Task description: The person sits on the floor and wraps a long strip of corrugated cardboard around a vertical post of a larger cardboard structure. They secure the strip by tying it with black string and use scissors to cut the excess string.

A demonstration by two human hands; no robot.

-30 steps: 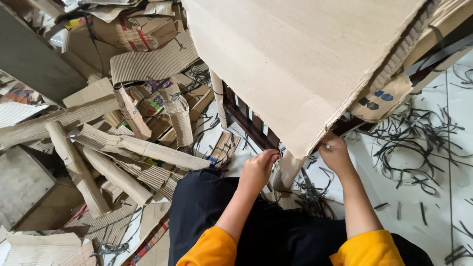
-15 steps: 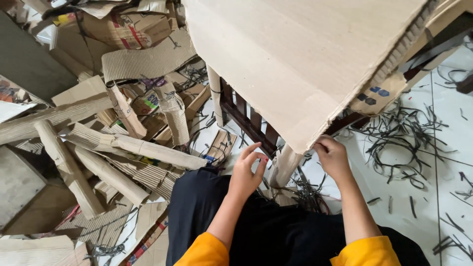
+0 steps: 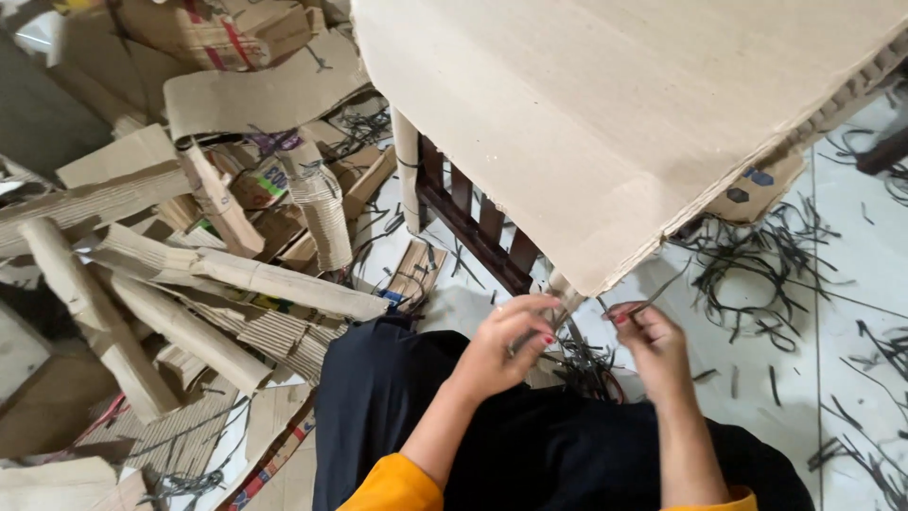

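Left hand [image 3: 506, 345]: fingers curled, fingertips pinching a thin dark strap [image 3: 577, 355] just below the corner of the cardboard stack; nails painted red.
Right hand [image 3: 653, 343]: fingers bent inward, thumb and forefinger pinching another strand of the same dark strap, close beside the left hand without touching it.
Dark strap: runs between the two hands and down into a tangle of strap offcuts over the lap.
Cardboard stack [image 3: 605, 123]: large bundle of flat corrugated sheets, tilted, filling the upper middle and right of the view; its lower corner hangs just above both hands.
Wooden frame [image 3: 473, 222]: dark slatted piece under the stack, to the left of the hands.
Cardboard rolls [image 3: 236, 274]: several rolled and folded pieces heaped on the left, well apart from the hands.
Strap offcuts [image 3: 757, 255]: scattered dark strips on the pale tiled floor [image 3: 851, 312] to the right.
Clothing: black trousers [image 3: 397, 407], orange sleeves [image 3: 392, 487].
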